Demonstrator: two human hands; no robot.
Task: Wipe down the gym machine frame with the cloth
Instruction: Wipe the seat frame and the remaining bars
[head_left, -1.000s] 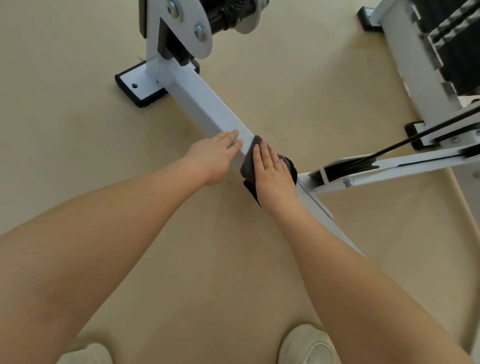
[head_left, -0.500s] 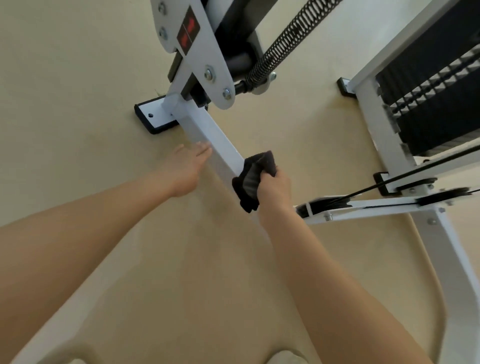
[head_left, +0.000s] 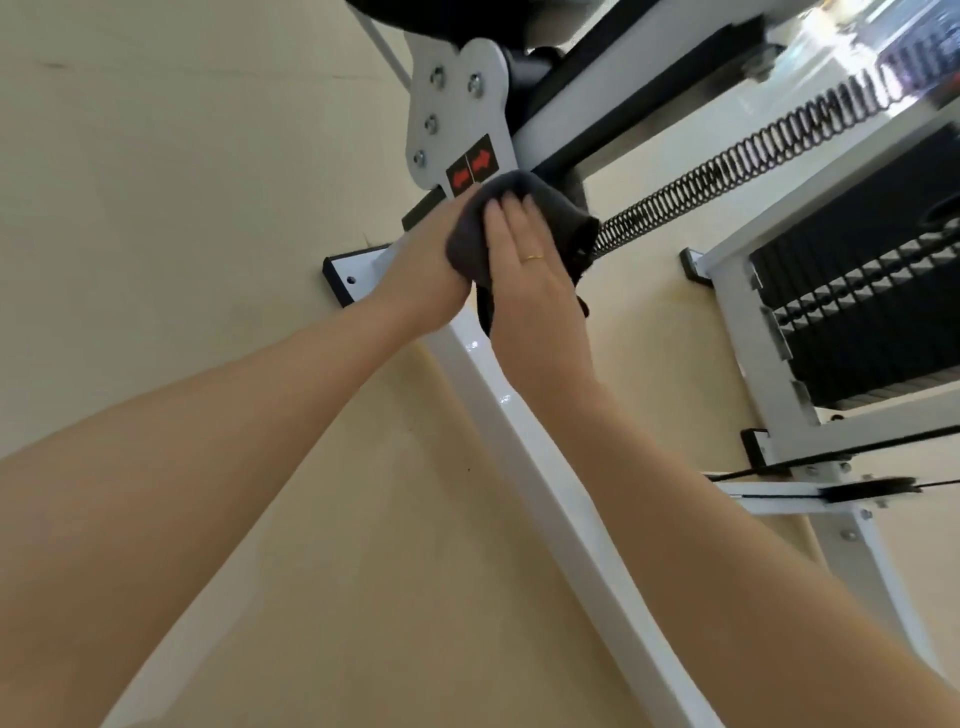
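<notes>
The gym machine frame is seen in the head view as a glossy white square beam running from the lower right up to a white bracket plate with bolts and a black label bearing red arrows. A dark grey cloth, bunched and folded, is pressed against the frame just below that label. The frame's junction is hidden by the cloth and both hands, and the top of the machine is cut off by the upper edge. The right hand is laid flat over the cloth with fingers straight. The left hand is held against the cloth's left side; its fingers are hidden, so its grip cannot be told. A coil spring is seen at the right.
</notes>
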